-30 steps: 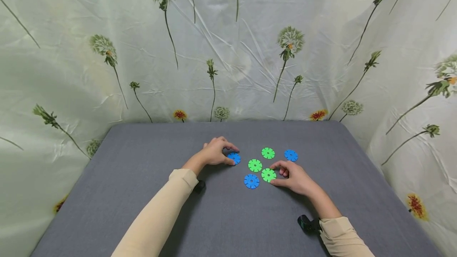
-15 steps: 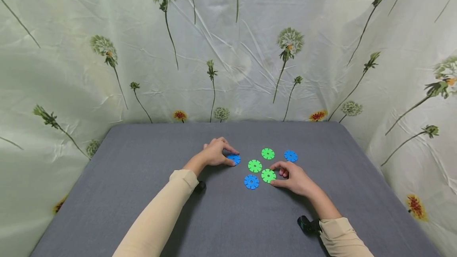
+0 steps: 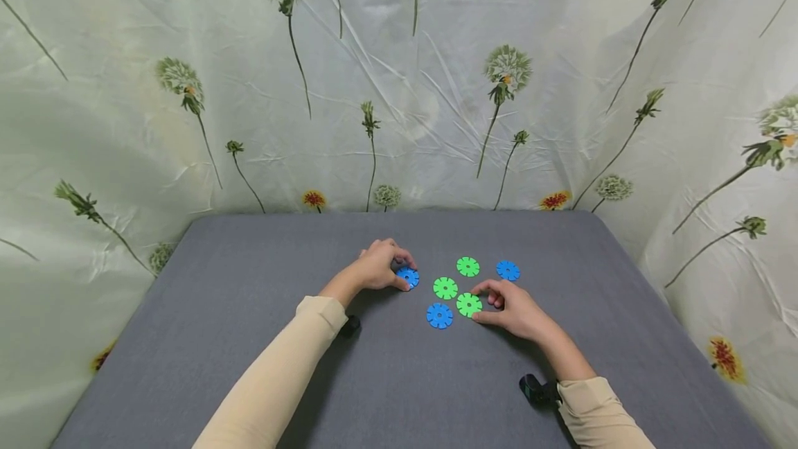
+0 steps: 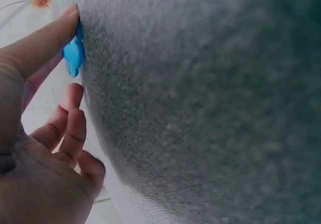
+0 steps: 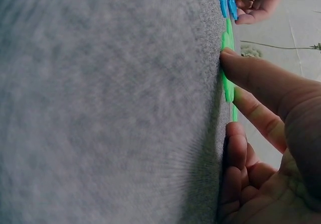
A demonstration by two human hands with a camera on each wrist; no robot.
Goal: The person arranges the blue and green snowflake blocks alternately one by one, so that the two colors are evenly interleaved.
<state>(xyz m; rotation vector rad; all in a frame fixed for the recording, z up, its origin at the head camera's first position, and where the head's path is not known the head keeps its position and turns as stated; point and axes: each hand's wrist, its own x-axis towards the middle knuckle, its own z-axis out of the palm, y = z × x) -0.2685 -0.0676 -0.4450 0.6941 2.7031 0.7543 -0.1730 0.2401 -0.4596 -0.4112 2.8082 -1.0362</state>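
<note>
Thumb and index finger of my left hand (image 3: pixel 378 265) pinch the edges of a blue notched plastic disc (image 3: pixel 408 278) at the left of a small group. In the left wrist view this blue disc (image 4: pixel 73 53) shows edge-on under the thumb, the other fingers loosely curled. My right hand (image 3: pixel 517 309) pinches a green notched disc (image 3: pixel 469 305) by its rim, near the table surface. The right wrist view shows the thumb on this green disc (image 5: pixel 227 78) and the index finger partly hidden behind it.
Between and behind the hands lie a green disc (image 3: pixel 445 288), another green disc (image 3: pixel 467 267) and a blue disc (image 3: pixel 508 270). A further blue disc (image 3: pixel 439 315) lies nearest me. The grey table (image 3: pixel 399 386) meets a flowered curtain (image 3: pixel 399 89) at its back edge.
The left index finger has shifted slightly, so more of its blue disc shows than half a second ago. The right hand and the other discs stay where they were.
</note>
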